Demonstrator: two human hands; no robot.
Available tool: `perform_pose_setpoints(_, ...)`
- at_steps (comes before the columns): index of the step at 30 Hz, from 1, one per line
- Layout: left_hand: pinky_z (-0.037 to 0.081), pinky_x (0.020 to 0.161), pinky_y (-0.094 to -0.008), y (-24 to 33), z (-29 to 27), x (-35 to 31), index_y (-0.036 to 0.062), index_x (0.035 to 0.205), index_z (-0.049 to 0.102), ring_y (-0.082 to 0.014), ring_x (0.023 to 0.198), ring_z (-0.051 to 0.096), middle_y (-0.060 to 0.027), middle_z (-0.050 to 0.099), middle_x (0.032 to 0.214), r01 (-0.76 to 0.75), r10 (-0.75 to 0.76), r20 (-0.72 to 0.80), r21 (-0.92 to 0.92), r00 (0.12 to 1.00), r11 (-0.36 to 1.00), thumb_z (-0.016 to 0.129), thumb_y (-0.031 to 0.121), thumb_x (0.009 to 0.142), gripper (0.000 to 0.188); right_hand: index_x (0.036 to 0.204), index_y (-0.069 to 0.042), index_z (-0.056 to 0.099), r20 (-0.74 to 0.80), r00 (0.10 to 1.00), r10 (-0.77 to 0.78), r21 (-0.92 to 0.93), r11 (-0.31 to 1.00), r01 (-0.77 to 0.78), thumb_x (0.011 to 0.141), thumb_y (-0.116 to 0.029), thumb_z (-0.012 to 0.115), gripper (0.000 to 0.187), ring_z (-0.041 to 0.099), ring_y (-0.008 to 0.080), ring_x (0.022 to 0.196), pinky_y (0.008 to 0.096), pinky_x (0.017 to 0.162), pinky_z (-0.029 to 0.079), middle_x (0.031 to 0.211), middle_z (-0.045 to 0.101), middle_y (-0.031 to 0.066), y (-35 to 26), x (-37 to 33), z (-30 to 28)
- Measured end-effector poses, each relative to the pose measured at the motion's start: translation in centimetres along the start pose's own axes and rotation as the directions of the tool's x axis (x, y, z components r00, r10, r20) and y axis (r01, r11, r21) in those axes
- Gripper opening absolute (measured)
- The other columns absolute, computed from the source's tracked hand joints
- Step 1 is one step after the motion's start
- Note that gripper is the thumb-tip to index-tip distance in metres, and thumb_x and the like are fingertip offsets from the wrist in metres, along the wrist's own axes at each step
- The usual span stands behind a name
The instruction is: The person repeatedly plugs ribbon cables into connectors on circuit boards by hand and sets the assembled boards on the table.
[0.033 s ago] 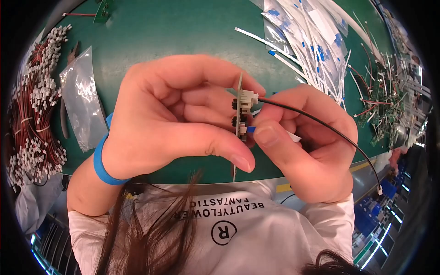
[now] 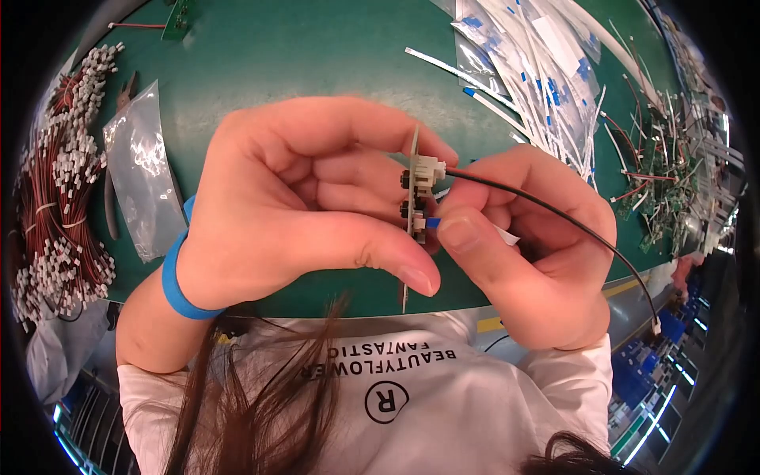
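Note:
My left hand (image 2: 265, 214) holds a small circuit board (image 2: 413, 162) upright and edge-on, its forefinger at the top and its thumb near the lower part. A white connector (image 2: 429, 169) on the board's right face carries a thin black-and-red cable (image 2: 554, 207). That cable arcs over my right hand (image 2: 546, 253) to a small white plug hanging at the right. Below the connector, my right thumb and forefinger pinch a flat ribbon cable by its blue end (image 2: 433, 223), which meets a small socket on the board. The ribbon's white part is mostly hidden by the fingers.
On the green table (image 2: 317, 55), bundled red-and-black cables (image 2: 71, 182) lie left beside a clear plastic bag (image 2: 146, 174) and pliers (image 2: 127, 91). White ribbon cables (image 2: 546, 79) lie at the far right, next to a heap of wired circuit boards (image 2: 661, 158). Another board (image 2: 177, 20) lies far left.

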State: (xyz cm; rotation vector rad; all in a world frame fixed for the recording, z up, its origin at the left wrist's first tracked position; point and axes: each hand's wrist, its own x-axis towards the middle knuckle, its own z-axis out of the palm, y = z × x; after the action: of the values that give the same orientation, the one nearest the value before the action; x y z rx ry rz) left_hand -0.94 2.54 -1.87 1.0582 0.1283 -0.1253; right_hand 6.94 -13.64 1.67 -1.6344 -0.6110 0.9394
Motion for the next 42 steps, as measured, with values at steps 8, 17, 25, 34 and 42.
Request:
perform_pose_setpoints(8, 0.047, 0.064, -0.0213, -0.2, -0.1, -0.3, -0.0086, 0.099, 0.047, -0.0156, 0.076, 0.058, -0.0129, 0.059, 0.081, 0.011, -0.012, 0.032, 0.022, 0.999, 1.0, 0.072, -0.005, 0.049, 0.056, 0.082, 0.003, 0.051, -0.001, 0.999, 0.034, 0.065, 0.997, -0.033, 0.071, -0.001, 0.059, 0.014, 0.044, 0.0036, 0.058, 0.016, 0.054, 0.036, 0.07, 0.053, 0.0021, 0.3, -0.2, 0.4)
perform_pose_setpoints(17, 0.047, 0.065, -0.0226, -0.5, 0.2, -0.2, -0.0097, 0.1, 0.048, -0.0171, 0.077, 0.058, -0.0155, 0.059, 0.085, 0.035, -0.034, 0.029, -0.013, 0.999, 0.999, 0.07, -0.007, 0.051, 0.054, 0.081, 0.002, 0.049, -0.039, 0.999, 0.032, 0.062, 0.998, -0.03, 0.072, -0.002, 0.058, 0.013, 0.042, 0.0018, 0.058, 0.0147, 0.053, 0.034, 0.07, 0.052, 0.0009, 0.6, -0.3, 0.5)
perform_pose_setpoints(25, 0.051, 0.064, -0.031, 1.2, 0.5, 0.0, -0.0078, 0.102, 0.049, -0.0247, 0.076, 0.058, -0.0204, 0.057, 0.086, 0.022, -0.025, 0.063, 0.062, 0.998, 0.998, 0.057, -0.014, 0.065, 0.038, 0.09, 0.005, 0.048, -0.076, 0.994, -0.074, 0.144, 0.986, 0.084, 0.074, 0.005, 0.052, 0.017, 0.05, 0.0067, 0.072, 0.0164, 0.061, 0.041, 0.079, 0.051, 0.005, -0.1, -0.2, 0.8)
perform_pose_setpoints(34, 0.043, 0.043, -0.0188, -0.6, 0.4, -1.1, -0.0044, 0.085, 0.057, -0.0061, 0.052, 0.053, -0.0035, 0.058, 0.061, -0.143, 0.137, 0.167, 0.024, 0.976, 0.989, 0.064, 0.001, 0.062, 0.024, 0.084, -0.001, 0.051, -0.218, 0.975, -0.036, 0.09, 0.994, 0.057, 0.076, -0.012, 0.056, 0.015, 0.046, 0.0074, 0.064, 0.0174, 0.057, 0.036, 0.073, 0.051, 0.001, -0.2, -2.0, 3.7)
perform_pose_setpoints(42, 0.046, 0.046, -0.0201, -0.3, 0.4, -1.5, -0.0041, 0.086, 0.057, -0.0087, 0.056, 0.055, -0.0052, 0.06, 0.065, -0.194, 0.185, 0.13, 0.057, 0.974, 0.979, 0.063, 0.001, 0.062, 0.025, 0.076, -0.003, 0.051, -0.293, 0.954, -0.066, 0.06, 0.994, 0.087, 0.076, -0.01, 0.056, 0.009, 0.037, 0.0019, 0.049, 0.0141, 0.043, 0.026, 0.061, 0.046, -0.0027, -0.5, -1.9, 4.2)
